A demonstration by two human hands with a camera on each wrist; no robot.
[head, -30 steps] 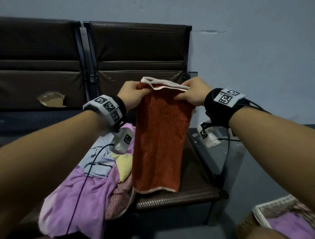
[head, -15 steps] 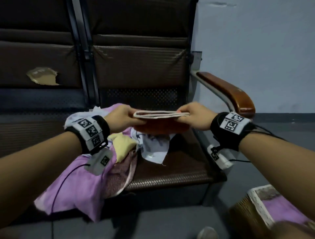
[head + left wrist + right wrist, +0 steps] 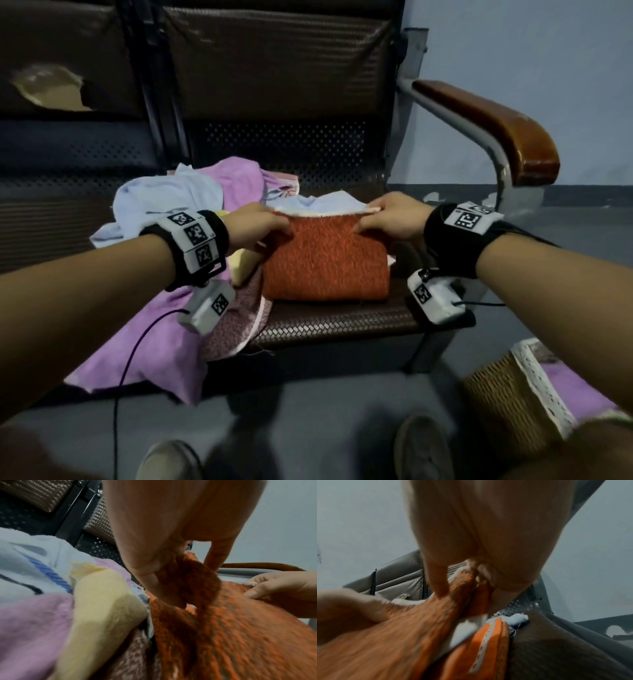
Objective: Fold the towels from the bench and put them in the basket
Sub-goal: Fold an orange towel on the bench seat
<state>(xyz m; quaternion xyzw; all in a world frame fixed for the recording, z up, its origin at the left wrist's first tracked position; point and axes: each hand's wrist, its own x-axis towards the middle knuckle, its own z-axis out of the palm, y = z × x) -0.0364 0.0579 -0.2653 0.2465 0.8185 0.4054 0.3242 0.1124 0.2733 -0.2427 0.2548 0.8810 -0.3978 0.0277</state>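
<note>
An orange towel (image 3: pixel 325 260) with a white hem lies folded over on the brown bench seat (image 3: pixel 342 322). My left hand (image 3: pixel 260 226) pinches its far left corner, and my right hand (image 3: pixel 387 216) pinches its far right corner. In the left wrist view thumb and fingers clamp the orange towel (image 3: pixel 240 628). The right wrist view shows the fingers nipping the orange towel (image 3: pixel 402 635) at its hemmed edge. A wicker basket (image 3: pixel 503 390) with a white lace rim stands on the floor at the lower right, with a purple cloth inside.
A heap of unfolded towels lies left of the orange one: purple (image 3: pixel 144 342), light blue (image 3: pixel 164 202), yellow (image 3: pixel 245 263) and a mottled pink one (image 3: pixel 236 325). A wooden armrest (image 3: pixel 496 133) on a metal tube bounds the seat on the right. My shoes (image 3: pixel 421 448) are on the grey floor.
The orange towel hung full length from both hands, was lowered, and now lies doubled over on the seat. Both hands came down and still pinch its top corners.
</note>
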